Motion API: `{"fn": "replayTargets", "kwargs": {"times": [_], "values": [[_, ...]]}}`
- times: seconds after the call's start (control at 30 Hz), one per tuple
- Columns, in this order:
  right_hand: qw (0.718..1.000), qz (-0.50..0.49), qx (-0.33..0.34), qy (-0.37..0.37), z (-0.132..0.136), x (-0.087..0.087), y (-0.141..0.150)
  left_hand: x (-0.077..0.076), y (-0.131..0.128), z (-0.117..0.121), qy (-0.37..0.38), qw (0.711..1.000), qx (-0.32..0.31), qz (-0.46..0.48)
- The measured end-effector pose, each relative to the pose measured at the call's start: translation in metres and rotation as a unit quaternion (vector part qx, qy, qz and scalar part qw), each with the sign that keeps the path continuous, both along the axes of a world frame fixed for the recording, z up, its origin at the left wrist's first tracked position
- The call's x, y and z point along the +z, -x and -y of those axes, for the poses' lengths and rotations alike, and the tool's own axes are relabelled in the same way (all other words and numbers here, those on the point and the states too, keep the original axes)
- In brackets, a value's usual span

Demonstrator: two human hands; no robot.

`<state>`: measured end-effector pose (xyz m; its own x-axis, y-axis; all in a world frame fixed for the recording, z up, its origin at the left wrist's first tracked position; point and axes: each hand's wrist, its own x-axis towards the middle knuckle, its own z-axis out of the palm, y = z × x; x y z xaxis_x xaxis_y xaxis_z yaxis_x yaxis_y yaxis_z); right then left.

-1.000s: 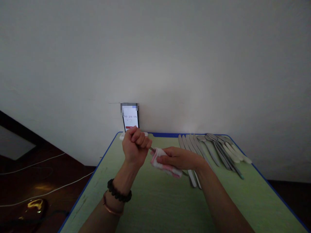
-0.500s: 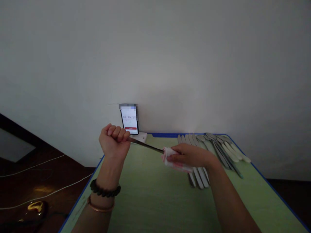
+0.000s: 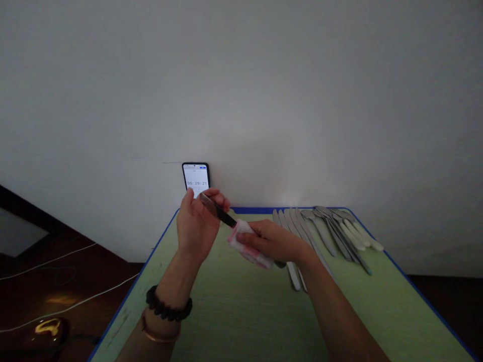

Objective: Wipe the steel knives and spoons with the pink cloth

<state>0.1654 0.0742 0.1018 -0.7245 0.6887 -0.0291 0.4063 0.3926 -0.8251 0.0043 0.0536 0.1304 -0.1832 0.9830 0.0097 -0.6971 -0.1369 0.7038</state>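
Observation:
My right hand (image 3: pixel 269 241) is closed round a white and pink cloth (image 3: pixel 251 254), which wraps the middle of a table knife (image 3: pixel 222 215). The knife's dark, rounded blade sticks out of the cloth up and to the left, and its other end shows a little below my right hand. My left hand (image 3: pixel 199 223) is open, palm up with fingers apart, and the blade's tip lies over it; whether they touch I cannot tell. Several table knives (image 3: pixel 292 276) lie side by side on the table, partly behind my right hand and forearm.
Right of the knives lie spoons (image 3: pixel 320 231), other metal cutlery and several pieces with white handles (image 3: pixel 364 236). A phone (image 3: pixel 196 176) showing a timer leans on the wall behind my left hand. The green table (image 3: pixel 226 311) has a blue edge. White cables (image 3: pixel 75 306) run across the floor at left.
My left hand has opened from a fist round the knife's end and moved right. My right hand, with cloth and knife, has shifted left, and the knife slopes more steeply.

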Motion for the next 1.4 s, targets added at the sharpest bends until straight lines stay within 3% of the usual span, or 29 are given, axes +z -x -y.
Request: {"fn": "replayTargets", "kwargs": {"times": [0.1,0.17,0.23,0.33,0.4,0.43,0.5,0.67,0.77,0.87,0.93,1.0,1.07,1.13,1.23,1.33,1.4], "values": [[0.984,-0.137,-0.078,0.079,-0.003,-0.002,-0.003,-0.008,0.008,-0.007,-0.004,0.994,0.03,-0.103],[0.945,-0.261,-0.139,0.138,-0.006,-0.003,-0.001,-0.016,0.018,-0.01,-0.019,0.981,-0.003,-0.193],[0.899,-0.356,-0.195,0.167,-0.008,-0.004,0.003,-0.021,0.029,-0.009,-0.039,0.947,-0.051,-0.315],[0.837,-0.451,-0.249,0.184,-0.01,-0.008,0.014,-0.022,0.039,-0.003,-0.058,0.851,-0.158,-0.497],[0.792,-0.509,-0.28,0.186,-0.008,-0.012,0.025,-0.021,0.037,0.002,-0.065,0.764,-0.26,-0.587],[0.771,-0.534,-0.295,0.184,-0.007,-0.014,0.03,-0.02,0.033,0.004,-0.066,0.719,-0.307,-0.619],[0.74,-0.564,-0.317,0.182,-0.003,-0.019,0.041,-0.021,0.022,0.007,-0.066,0.664,-0.369,-0.647],[0.716,-0.575,-0.347,0.19,-0.006,-0.022,0.04,-0.018,0.008,0.01,-0.038,0.622,-0.379,-0.684],[0.665,-0.612,-0.381,0.194,-0.018,-0.016,0.019,-0.008,0.018,0.014,-0.044,0.579,-0.428,-0.692],[0.618,-0.647,-0.411,0.175,-0.031,-0.009,-0.007,0.002,0.031,0.02,-0.043,0.557,-0.459,-0.691],[0.578,-0.672,-0.435,0.156,-0.036,-0.006,-0.018,0.004,0.037,0.022,-0.048,0.569,-0.456,-0.683],[0.558,-0.683,-0.452,0.137,-0.038,-0.005,-0.022,0.003,0.041,0.022,-0.052,0.607,-0.425,-0.669],[0.563,-0.676,-0.46,0.12,-0.036,-0.005,-0.018,-0.002,0.04,0.02,-0.042,0.634,-0.385,-0.669],[0.586,-0.66,-0.458,0.106,-0.032,-0.008,-0.006,-0.009,0.035,0.017,-0.033,0.638,-0.358,-0.681],[0.649,-0.624,-0.423,0.102,-0.02,-0.016,0.019,-0.018,0.021,0.013,-0.054,0.647,-0.337,-0.682],[0.722,-0.558,-0.387,0.131,-0.007,-0.028,0.043,-0.025,0.006,0.009,-0.074,0.664,-0.274,-0.692],[0.746,-0.526,-0.383,0.142,-0.001,-0.034,0.052,-0.028,-0.003,0.008,-0.079,0.665,-0.235,-0.704]]}}
